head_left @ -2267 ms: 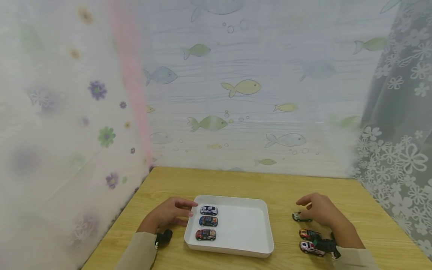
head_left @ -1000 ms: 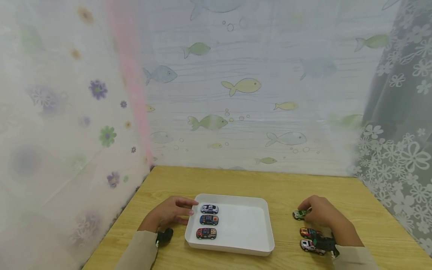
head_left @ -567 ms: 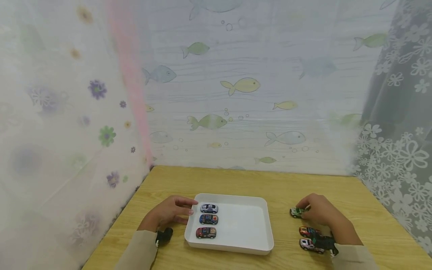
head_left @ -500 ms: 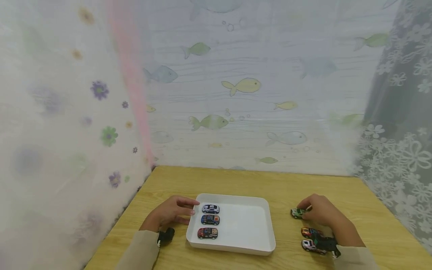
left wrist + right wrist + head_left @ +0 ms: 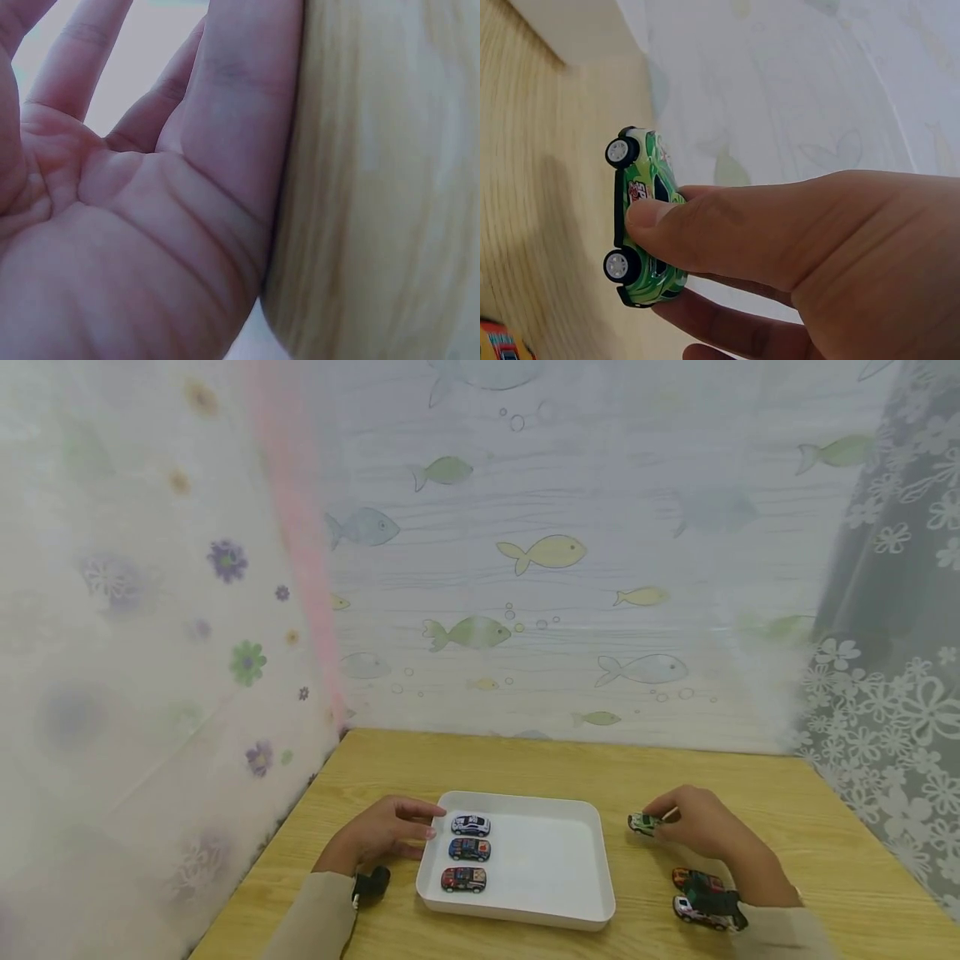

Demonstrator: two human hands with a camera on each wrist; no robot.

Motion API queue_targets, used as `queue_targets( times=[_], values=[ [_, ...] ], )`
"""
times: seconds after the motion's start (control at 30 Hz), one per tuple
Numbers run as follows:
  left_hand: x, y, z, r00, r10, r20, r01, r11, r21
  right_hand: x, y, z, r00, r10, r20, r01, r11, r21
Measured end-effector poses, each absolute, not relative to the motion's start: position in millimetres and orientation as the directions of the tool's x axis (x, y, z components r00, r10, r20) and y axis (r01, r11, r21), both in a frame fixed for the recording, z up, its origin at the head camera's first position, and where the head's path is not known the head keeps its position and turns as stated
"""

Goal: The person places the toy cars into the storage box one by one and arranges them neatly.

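My right hand (image 5: 697, 822) pinches a green toy car (image 5: 646, 217) between thumb and fingers, just right of the white tray (image 5: 551, 914). In the right wrist view the car hangs above the table, its wheels off the wood. My left hand (image 5: 382, 831) rests at the tray's left side, fingers loosely extended and fingertips at the rim; its palm (image 5: 112, 247) holds nothing in the left wrist view. Inside the tray, along its left side, stand a white toy car (image 5: 470, 825), a blue toy car (image 5: 470, 849) and a red toy car (image 5: 463, 879).
An orange toy car (image 5: 693, 880) and a white-and-pink toy car (image 5: 697, 912) stand on the wooden table (image 5: 562, 767) below my right wrist, partly covered by the wrist camera (image 5: 716, 902). A fish-patterned curtain (image 5: 465, 693) hangs behind the table's far edge.
My right hand has closed on the green car, lifted it off the table and carried it a little left toward the tray. The left hand and tray stay in place.
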State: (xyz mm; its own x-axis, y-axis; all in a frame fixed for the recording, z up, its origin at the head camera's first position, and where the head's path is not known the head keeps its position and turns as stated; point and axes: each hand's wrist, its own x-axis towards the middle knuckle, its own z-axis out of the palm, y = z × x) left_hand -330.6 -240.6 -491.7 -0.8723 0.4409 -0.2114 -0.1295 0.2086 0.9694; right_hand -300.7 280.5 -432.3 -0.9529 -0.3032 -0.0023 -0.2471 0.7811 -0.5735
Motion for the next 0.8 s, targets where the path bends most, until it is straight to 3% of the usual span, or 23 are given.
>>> queue_targets(
  times=[0.8],
  values=[
    [-329, -240, -489, -0.87, 0.444, -0.216, -0.13, 0.218, 0.967, -309, 238, -424, -0.934, -0.354, 0.044, -0.302, 0.718, -0.627]
  ],
)
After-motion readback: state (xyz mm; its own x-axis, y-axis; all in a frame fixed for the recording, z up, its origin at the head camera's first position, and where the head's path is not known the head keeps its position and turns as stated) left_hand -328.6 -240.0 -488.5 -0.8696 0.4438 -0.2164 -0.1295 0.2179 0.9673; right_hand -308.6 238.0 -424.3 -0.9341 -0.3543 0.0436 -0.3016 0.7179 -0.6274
